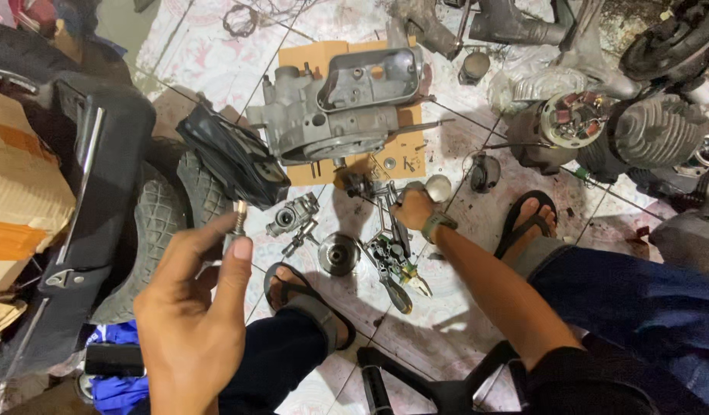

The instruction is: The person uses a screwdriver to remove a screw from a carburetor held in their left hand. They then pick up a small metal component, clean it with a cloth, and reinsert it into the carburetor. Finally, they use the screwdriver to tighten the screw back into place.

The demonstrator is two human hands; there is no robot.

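Observation:
My left hand (191, 307) is raised close to the camera and pinches a small metal bolt with a spring (237, 219) between thumb and fingers. My right hand (413, 209) reaches down to the floor, closed over a tool handle among a pile of hand tools and pliers (396, 265). It wears a watch on the wrist. A grey engine crankcase (335, 115) lies on a piece of cardboard (412, 150) just beyond that hand. A small carburettor (293, 217) and a round metal disc (339, 253) lie between my hands.
Worn tyres (158, 223) and a black body panel (93, 177) stand at the left beside a cardboard box (16, 184). Another engine with a finned cylinder (654, 134) sits at the right. My feet wear sandals (527, 219). A black stool frame (439, 384) is below.

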